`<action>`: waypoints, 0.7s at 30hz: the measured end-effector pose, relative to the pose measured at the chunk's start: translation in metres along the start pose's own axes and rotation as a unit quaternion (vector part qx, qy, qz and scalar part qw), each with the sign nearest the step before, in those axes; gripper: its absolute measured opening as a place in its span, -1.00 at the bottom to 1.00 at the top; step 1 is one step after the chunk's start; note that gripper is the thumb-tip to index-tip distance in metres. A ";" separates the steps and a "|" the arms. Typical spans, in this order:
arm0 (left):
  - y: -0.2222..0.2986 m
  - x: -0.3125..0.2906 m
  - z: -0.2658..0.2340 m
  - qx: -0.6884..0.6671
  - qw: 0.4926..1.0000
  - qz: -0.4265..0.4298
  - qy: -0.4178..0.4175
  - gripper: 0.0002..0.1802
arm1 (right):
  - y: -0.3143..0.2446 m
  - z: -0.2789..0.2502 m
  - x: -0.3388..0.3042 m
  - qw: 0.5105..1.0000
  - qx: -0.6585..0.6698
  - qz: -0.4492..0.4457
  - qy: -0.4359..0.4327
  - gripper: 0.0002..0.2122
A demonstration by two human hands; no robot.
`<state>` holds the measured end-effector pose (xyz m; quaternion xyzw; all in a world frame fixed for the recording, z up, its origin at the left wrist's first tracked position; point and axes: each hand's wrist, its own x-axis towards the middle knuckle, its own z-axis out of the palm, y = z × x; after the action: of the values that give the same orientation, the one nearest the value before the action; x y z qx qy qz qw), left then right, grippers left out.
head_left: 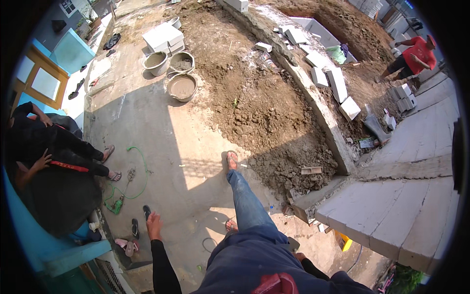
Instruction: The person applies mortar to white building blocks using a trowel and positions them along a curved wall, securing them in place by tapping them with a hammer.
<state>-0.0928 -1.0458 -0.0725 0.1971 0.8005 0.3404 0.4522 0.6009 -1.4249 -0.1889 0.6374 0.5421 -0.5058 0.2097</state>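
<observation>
Outdoor work yard, strong sun, hard shadows. Wearer upright on a concrete slab (147,108), one foot well ahead of the other, blue jeans (249,198), dark top.

Left hand (154,227): out from the body at the lower left, fingers loosely open, nothing seen in it. Below it, on the ground, one black sandal (147,211); a second black sandal (135,229) lies just beside that. Pink footwear (128,246) nearer the bottom edge.

Right hand (300,256): mostly hidden by the torso, close to the hip. A flat greyish object (293,244) shows right beside it; cannot tell whether the fingers grip it, or how far they are spread.

Left of the slab: green power tool (115,205) on the ground, green cord (146,169) looping away from it. Seated person in dark clothes (58,142) next to it, sandalled feet on the slab.

Ahead: three buckets close together, the nearest bucket (181,87) holding grey-brown wet mix; white blocks (164,36) stacked behind. Dug soil (274,122) right of these, bounded by a low concrete wall (313,105). Beyond the wall, scattered pale blocks and a person in a red shirt (419,56), standing.
</observation>
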 end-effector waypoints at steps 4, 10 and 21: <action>0.060 0.064 0.067 0.076 0.996 0.053 -0.022 -0.38 | -0.022 -0.114 0.087 0.994 0.072 0.079 0.017 -0.52; 0.061 0.072 -0.014 0.166 0.976 -0.137 0.030 -0.42 | -0.210 -0.366 0.187 0.906 0.372 0.203 0.003 -0.59; 0.234 0.188 0.133 -0.019 0.991 -0.128 0.036 -0.47 | -0.399 -0.745 0.312 0.960 -0.018 0.029 0.278 -0.43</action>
<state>-0.0730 -0.7186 -0.0617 0.0720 0.8285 0.3014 0.4664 0.5205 -0.5387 -0.0502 0.7647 0.5689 -0.2928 0.0767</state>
